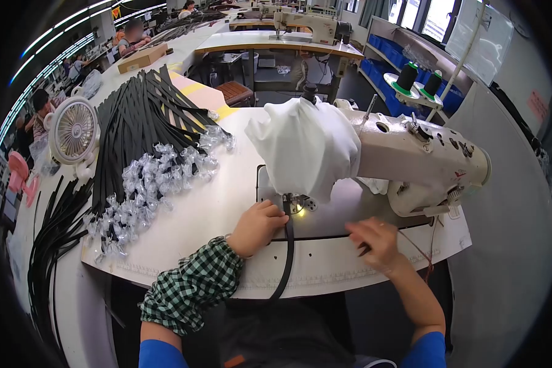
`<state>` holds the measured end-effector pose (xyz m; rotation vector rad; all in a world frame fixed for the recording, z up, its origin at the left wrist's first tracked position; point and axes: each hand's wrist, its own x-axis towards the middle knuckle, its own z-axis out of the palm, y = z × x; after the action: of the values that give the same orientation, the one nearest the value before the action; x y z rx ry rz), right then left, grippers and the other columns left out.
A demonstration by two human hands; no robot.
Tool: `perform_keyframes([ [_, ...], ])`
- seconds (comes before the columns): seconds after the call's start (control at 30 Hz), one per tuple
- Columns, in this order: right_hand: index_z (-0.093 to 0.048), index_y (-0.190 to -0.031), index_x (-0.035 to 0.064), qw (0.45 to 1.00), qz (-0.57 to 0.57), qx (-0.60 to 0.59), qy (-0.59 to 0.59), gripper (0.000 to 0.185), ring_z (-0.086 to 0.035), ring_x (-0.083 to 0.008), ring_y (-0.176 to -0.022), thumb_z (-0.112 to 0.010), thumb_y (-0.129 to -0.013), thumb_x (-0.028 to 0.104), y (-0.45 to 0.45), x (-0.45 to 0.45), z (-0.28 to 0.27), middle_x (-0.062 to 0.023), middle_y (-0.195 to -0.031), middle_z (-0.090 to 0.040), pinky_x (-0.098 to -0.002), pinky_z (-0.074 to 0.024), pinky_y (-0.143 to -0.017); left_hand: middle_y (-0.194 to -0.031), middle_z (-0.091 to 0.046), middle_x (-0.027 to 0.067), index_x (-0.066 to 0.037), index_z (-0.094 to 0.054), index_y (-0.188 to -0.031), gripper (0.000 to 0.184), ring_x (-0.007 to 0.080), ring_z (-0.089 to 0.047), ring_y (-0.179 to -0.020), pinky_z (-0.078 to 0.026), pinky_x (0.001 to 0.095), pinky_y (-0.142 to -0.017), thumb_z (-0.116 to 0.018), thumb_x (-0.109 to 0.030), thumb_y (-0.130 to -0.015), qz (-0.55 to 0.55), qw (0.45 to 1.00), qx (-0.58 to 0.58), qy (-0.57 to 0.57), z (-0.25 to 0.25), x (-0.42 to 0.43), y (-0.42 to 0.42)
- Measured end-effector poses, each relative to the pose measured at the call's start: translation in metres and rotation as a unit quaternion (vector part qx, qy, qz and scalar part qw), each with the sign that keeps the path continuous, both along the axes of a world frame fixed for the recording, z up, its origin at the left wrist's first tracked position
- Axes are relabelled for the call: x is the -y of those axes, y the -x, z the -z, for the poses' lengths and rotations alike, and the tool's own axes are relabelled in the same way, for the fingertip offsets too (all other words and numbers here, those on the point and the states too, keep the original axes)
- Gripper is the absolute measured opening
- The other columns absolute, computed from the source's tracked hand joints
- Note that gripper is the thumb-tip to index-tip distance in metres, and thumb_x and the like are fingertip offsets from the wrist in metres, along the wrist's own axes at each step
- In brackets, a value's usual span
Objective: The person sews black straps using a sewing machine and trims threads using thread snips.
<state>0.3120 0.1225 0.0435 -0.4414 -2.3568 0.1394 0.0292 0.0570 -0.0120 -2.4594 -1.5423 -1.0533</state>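
A black strap (289, 251) runs from under the needle area of a sewing machine (411, 147) down over the table's front edge. My left hand (260, 228), above a green checked sleeve cover, is closed on the strap just in front of the presser foot (288, 201). My right hand (374, 242) is off to the right above the table, fingers curled around a small dark object that I cannot make out. A white cloth (306, 144) covers the machine's head, and a small light glows beside the needle area.
Many black straps (135, 116) with clear plastic-wrapped ends lie on the left. Beyond them stand a white fan (75, 130) and a pink fan (19, 175). Thread cones (407, 77) are at the right back. Other people sit far off at the left.
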Motion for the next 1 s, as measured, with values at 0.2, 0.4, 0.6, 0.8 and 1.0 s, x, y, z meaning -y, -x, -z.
perform_keyframes([
  [0.2, -0.06, -0.105, 0.0079, 0.961, -0.23, 0.151, 0.007, 0.041, -0.056, -0.0188, -0.08, -0.074, -0.068, 0.017, 0.069, 0.018, 0.031, -0.0048, -0.119, -0.055, -0.0293, -0.0508, -0.062, -0.088, -0.062, 0.0035, -0.004, -0.067, -0.09, 0.02, 0.0209, -0.055, -0.085, -0.047, 0.0329, -0.077, -0.064, -0.004, -0.07, 0.017, 1.0, 0.002, 0.006, -0.002, 0.005, -0.001],
  [0.4, -0.062, -0.099, 0.0077, 0.97, -0.222, 0.099, 0.021, 0.035, -0.056, -0.0176, -0.082, -0.074, -0.066, 0.016, 0.073, 0.014, 0.039, -0.0022, -0.109, -0.06, -0.0288, -0.0504, -0.064, -0.098, -0.066, 0.0067, -0.003, -0.068, -0.092, 0.025, 0.0239, -0.058, -0.095, -0.047, 0.0328, -0.08, -0.061, 0.0, -0.068, 0.0, 1.0, 0.016, -0.006, -0.004, -0.002, 0.007],
  [0.6, -0.063, -0.099, 0.0063, 0.972, -0.219, 0.086, 0.019, 0.035, -0.055, -0.0187, -0.075, -0.074, -0.068, 0.017, 0.076, 0.014, 0.041, -0.0029, -0.108, -0.062, -0.0285, -0.0493, -0.067, -0.086, -0.066, 0.0131, -0.002, -0.068, -0.088, 0.019, 0.0319, -0.058, -0.089, -0.047, 0.0381, -0.081, -0.057, -0.002, -0.073, -0.166, 0.966, 0.198, 0.027, 0.007, -0.069, 0.052],
  [0.8, -0.064, -0.095, 0.0073, 0.974, -0.203, 0.101, 0.012, 0.027, -0.056, -0.0176, -0.069, -0.072, -0.073, 0.019, 0.078, 0.017, 0.033, -0.0036, -0.098, -0.065, -0.0287, -0.0488, -0.065, -0.12, -0.055, 0.0115, -0.012, -0.055, -0.12, 0.057, 0.0315, -0.042, -0.117, -0.034, 0.0433, -0.096, -0.061, -0.043, -0.073, -0.225, 0.964, 0.111, 0.088, 0.045, -0.174, 0.061],
  [1.0, -0.063, -0.105, 0.009, 0.972, -0.206, 0.049, 0.104, 0.032, -0.059, -0.0241, -0.083, -0.069, -0.078, 0.023, 0.074, 0.013, 0.031, -0.0072, -0.113, -0.061, -0.0317, -0.0494, -0.074, -0.115, -0.058, 0.0088, -0.015, -0.05, -0.128, 0.066, 0.0306, -0.048, -0.11, -0.035, 0.0424, -0.093, -0.058, -0.053, -0.074, -0.239, 0.963, 0.045, 0.12, 0.033, -0.212, 0.055],
])
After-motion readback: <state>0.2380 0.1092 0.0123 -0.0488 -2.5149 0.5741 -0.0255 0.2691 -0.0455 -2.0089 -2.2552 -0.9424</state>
